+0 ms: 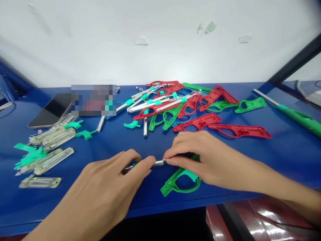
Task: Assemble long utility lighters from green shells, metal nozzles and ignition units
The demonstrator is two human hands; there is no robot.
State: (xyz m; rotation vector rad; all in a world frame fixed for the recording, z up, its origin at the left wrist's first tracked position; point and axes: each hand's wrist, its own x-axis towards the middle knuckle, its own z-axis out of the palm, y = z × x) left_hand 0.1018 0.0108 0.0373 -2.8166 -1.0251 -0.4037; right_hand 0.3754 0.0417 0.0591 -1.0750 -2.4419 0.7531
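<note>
My left hand (pixel 110 187) is closed round a thin silver metal tube (pixel 158 163), which lies roughly level above the blue table near its front edge. The thumb and forefinger of my right hand (pixel 198 155) pinch the tube's right end. Part of the tube and a bit of green on it are covered by my left fingers. Just beneath and beside my right hand lies a green handle shell (pixel 173 182) with a loop, and a teal trigger piece (pixel 191 174) rests on it. The right hand hides part of that shell.
Red handle shells (pixel 200 122), green ones (pixel 248 104) and silver tubes with wires (pixel 147 104) are piled behind my hands. Clear fuel tanks (pixel 54 161), teal pieces (pixel 30 155) and a phone (pixel 50 110) lie left. An assembled green lighter (pixel 301 118) is at right.
</note>
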